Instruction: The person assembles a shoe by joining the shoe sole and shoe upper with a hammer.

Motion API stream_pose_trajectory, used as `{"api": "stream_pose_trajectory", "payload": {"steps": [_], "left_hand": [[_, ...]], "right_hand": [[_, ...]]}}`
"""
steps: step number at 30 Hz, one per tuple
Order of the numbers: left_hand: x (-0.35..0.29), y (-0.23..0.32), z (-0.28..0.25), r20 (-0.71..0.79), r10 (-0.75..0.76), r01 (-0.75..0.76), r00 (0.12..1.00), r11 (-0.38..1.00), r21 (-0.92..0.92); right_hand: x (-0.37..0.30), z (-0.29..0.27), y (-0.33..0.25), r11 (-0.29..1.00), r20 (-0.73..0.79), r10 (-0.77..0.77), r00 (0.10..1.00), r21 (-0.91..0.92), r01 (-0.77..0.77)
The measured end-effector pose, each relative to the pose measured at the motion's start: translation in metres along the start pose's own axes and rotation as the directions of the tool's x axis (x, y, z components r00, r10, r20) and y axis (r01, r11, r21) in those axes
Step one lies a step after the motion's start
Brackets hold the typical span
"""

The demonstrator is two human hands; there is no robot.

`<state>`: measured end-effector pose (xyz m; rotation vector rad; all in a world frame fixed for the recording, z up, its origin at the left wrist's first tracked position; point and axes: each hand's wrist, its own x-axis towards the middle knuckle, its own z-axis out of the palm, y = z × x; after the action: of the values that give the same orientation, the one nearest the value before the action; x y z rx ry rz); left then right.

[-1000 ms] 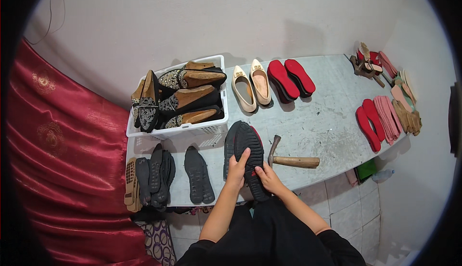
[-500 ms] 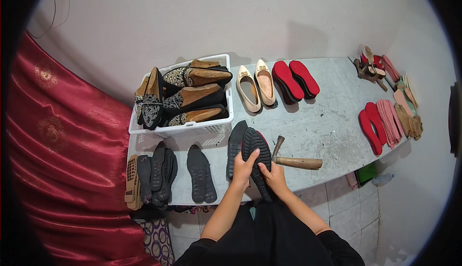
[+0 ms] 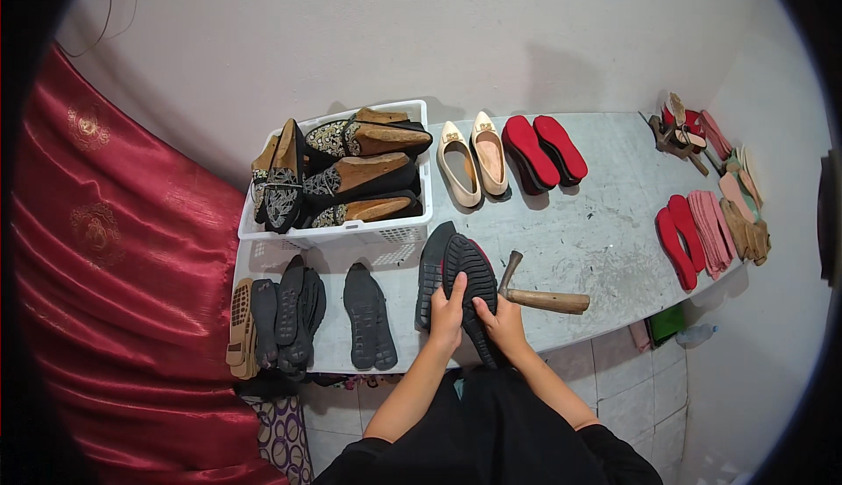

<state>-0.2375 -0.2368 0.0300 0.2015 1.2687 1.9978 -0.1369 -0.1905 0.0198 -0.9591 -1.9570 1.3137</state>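
Note:
Both of my hands grip a black shoe sole (image 3: 468, 261), its ridged underside facing up and its narrower end toward my body. My left hand (image 3: 446, 317) wraps the left edge with its thumb lying on the ridges. On the opposite edge, my right hand (image 3: 503, 324) also presses a thumb to the sole. A sliver of red shows along the sole's far right edge; the rest of its other face is hidden. Another black sole (image 3: 429, 267) lies partly under it on the left. Just right of my right hand rests a hammer (image 3: 548, 301) with a wooden handle.
A white basket (image 3: 338, 234) holds embellished black shoes on wooden lasts. Behind are cream flats (image 3: 460, 174) and red-topped soles (image 3: 533, 153). Loose black soles (image 3: 360, 314) lie at left, red insoles (image 3: 674, 244) and pink pieces (image 3: 707, 226) at right. A red curtain (image 3: 132, 274) hangs left.
My hands keep hold of the sole in nearly the same place. The whole view has shifted slightly; nothing else has visibly moved.

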Motion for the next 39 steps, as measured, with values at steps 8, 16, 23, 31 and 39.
{"api": "stream_pose_trajectory", "payload": {"steps": [8,16,23,31,39], "left_hand": [[-0.005,-0.008,-0.006,-0.072,0.192,-0.174,0.979,0.964,0.199],[-0.002,-0.011,-0.007,-0.064,0.285,-0.248,0.956,0.907,0.342],[-0.003,-0.008,-0.013,-0.033,0.341,-0.295,0.939,0.854,0.428],[-0.006,-0.008,-0.010,0.047,0.402,-0.357,0.914,0.745,0.564],[-0.004,-0.010,-0.014,0.045,0.350,-0.321,0.936,0.794,0.517]], "right_hand": [[0.027,-0.003,-0.024,0.982,-0.139,-0.080,0.987,0.158,0.102],[0.045,0.010,-0.031,0.997,-0.128,-0.066,0.990,0.042,0.072],[0.044,0.009,-0.036,0.976,-0.192,-0.168,0.967,-0.167,0.136],[0.055,0.007,-0.044,0.994,-0.141,-0.105,0.984,-0.013,0.104],[0.054,0.006,-0.043,0.991,-0.090,-0.059,0.994,0.117,0.069]]}}
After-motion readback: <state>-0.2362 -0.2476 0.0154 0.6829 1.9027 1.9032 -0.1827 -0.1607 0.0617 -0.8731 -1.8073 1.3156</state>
